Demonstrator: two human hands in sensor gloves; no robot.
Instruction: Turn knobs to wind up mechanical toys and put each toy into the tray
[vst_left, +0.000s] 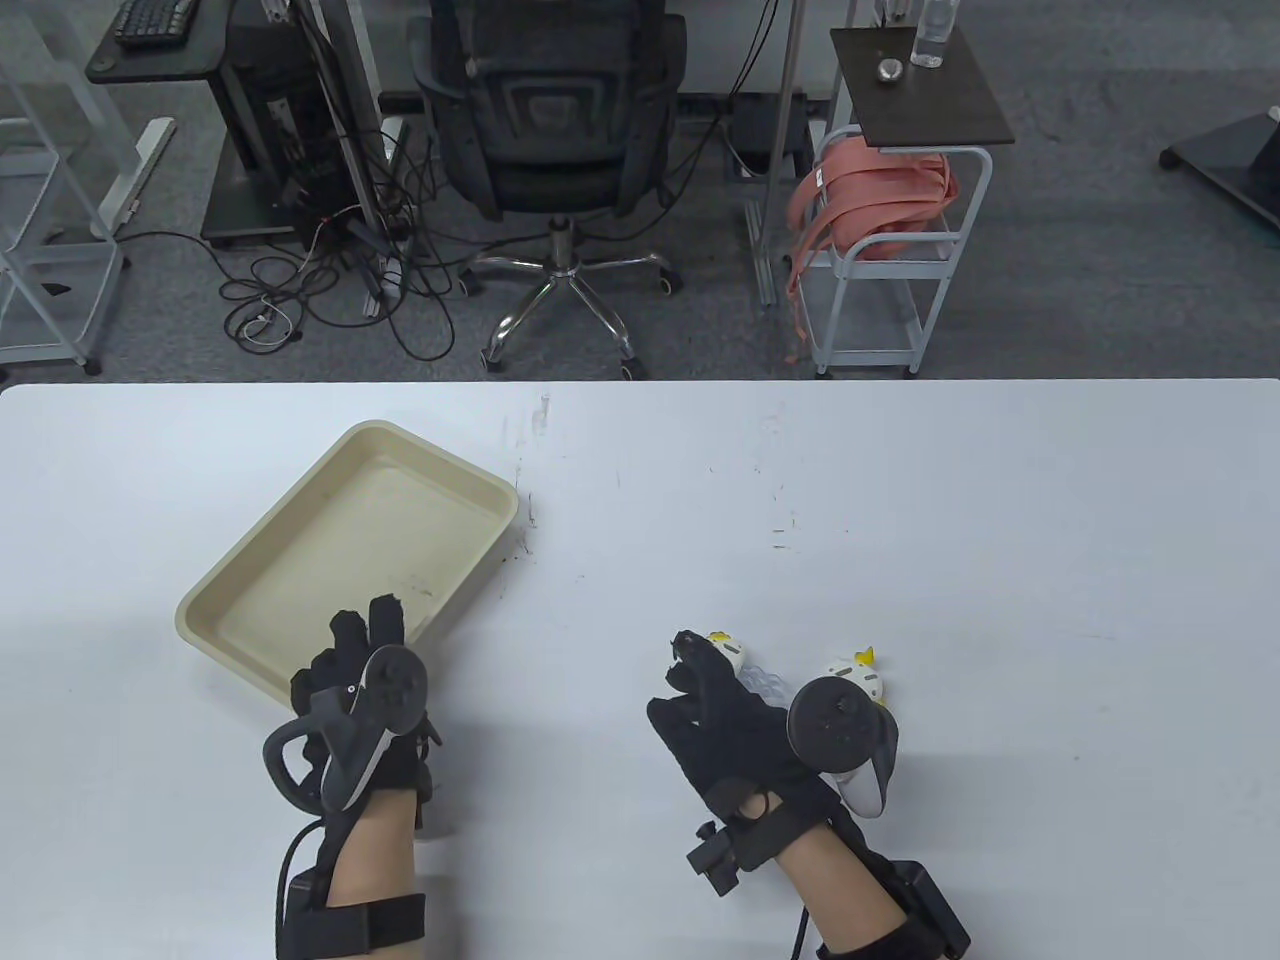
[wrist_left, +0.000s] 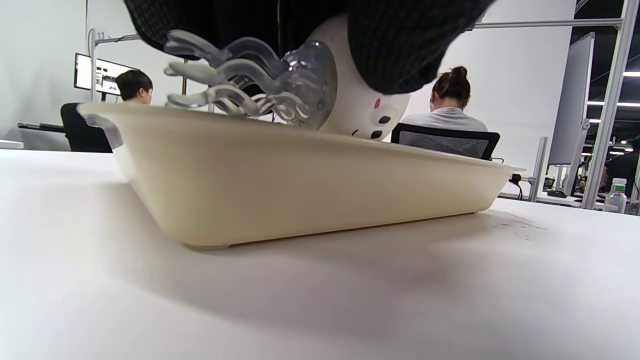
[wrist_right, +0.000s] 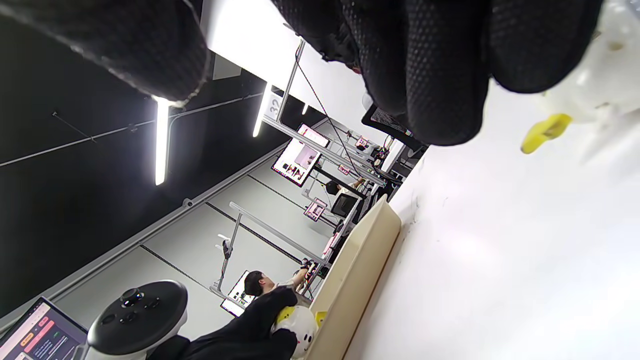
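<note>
Two gloved hands were down at the near edge of the white table (vst_left: 900, 500), and both had a toy. The left hand (vst_left: 365, 690) hovered over the near corner of the cream tray (vst_left: 300, 560), its fingers wrapped round a white wind-up toy (wrist_left: 360, 107). The left wrist view showed it clearly: a round white body with a small face and a cluster of clear, wavy plastic legs (wrist_left: 250, 85), held just above the tray's rim and tilted toward the inside. From the table view that toy was hidden under the hand and its tracker.

Over to the right hand (vst_left: 720, 710), near the middle of the near edge: its fingertips were curled down on a second white toy (vst_left: 728, 652) with yellow trim, which sat on the table with clear legs showing just beside the palm. How tight that hold was, the pictures did not make plain, though the right wrist view showed fingers pressed close over a white body with a yellow tip.

A third white-and-yellow toy (vst_left: 858, 676) stood just to the right of that hand, partly behind its tracker, touching nothing I could make out. The tray lay at an angle toward the left side of the table, well apart from those two toys.
</note>
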